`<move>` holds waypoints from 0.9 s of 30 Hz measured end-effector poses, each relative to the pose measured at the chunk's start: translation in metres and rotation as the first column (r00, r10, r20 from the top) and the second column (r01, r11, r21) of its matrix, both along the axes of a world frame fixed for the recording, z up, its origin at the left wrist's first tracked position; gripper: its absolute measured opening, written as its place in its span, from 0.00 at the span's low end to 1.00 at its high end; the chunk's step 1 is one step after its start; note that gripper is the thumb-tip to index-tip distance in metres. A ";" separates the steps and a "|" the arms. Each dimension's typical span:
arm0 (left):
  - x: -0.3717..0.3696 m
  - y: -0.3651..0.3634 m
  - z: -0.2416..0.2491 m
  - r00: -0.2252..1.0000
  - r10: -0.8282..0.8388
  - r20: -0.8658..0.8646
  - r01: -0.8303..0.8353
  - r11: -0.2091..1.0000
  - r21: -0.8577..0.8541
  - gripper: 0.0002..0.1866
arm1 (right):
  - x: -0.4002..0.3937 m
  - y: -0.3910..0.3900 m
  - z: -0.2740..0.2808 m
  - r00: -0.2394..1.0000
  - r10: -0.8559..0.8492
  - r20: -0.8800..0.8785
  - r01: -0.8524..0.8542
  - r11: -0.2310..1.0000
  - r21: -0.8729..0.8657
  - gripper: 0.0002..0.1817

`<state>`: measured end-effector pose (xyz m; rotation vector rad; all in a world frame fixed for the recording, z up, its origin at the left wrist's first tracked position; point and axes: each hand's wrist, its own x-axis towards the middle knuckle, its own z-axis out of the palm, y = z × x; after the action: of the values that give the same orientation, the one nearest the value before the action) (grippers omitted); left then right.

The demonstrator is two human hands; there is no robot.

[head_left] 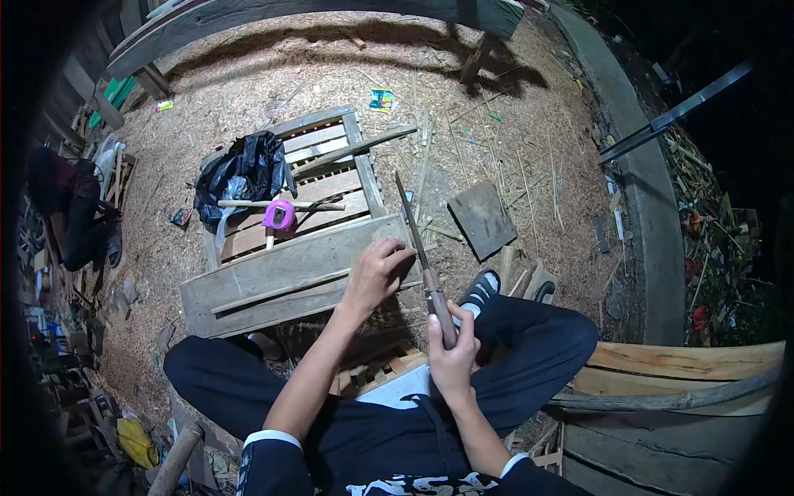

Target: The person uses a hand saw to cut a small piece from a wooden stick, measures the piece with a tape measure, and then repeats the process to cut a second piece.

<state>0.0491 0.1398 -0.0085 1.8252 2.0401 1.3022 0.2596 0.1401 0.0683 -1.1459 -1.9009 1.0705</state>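
My right hand (453,355) is wrapped around the brown handle of a long knife (413,223), whose narrow blade points up and away from me. Close to the left side of the blade is my left hand (379,271), its fingers curled together; whatever they hold, if anything, is too small to make out. Under and beyond that hand lies a wide wooden board (289,269) on a slatted wooden frame (351,140). A thin wooden strip (281,291) rests along the board. On the slats sit a pink tape measure (279,215) and a crumpled black plastic bag (241,178).
A dark square wooden block (481,220) lies on the shaving-covered ground to the right, near my sandalled foot (481,289). A wooden beam (314,15) spans the far side. Planks (678,372) stand at the right. Another person (78,207) sits at the far left.
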 end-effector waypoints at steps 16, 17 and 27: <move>0.000 0.003 0.001 0.997 0.022 0.071 -0.023 1.000 0.012 0.23 | 0.019 -0.004 -0.002 1.000 0.015 0.024 -0.015 1.000 -0.016 0.20; 0.000 0.004 0.001 0.996 0.034 0.083 -0.036 0.999 0.031 0.22 | 0.004 0.002 0.001 1.000 0.002 0.026 0.001 0.996 -0.086 0.20; 0.002 0.005 0.003 0.993 0.057 0.107 -0.063 0.996 0.060 0.14 | 0.021 0.005 -0.011 1.000 0.021 0.023 -0.023 0.994 0.105 0.21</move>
<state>0.0510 0.1447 -0.0054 1.6925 2.0360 1.4619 0.2801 0.1452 0.0574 -1.0842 -1.9670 0.9612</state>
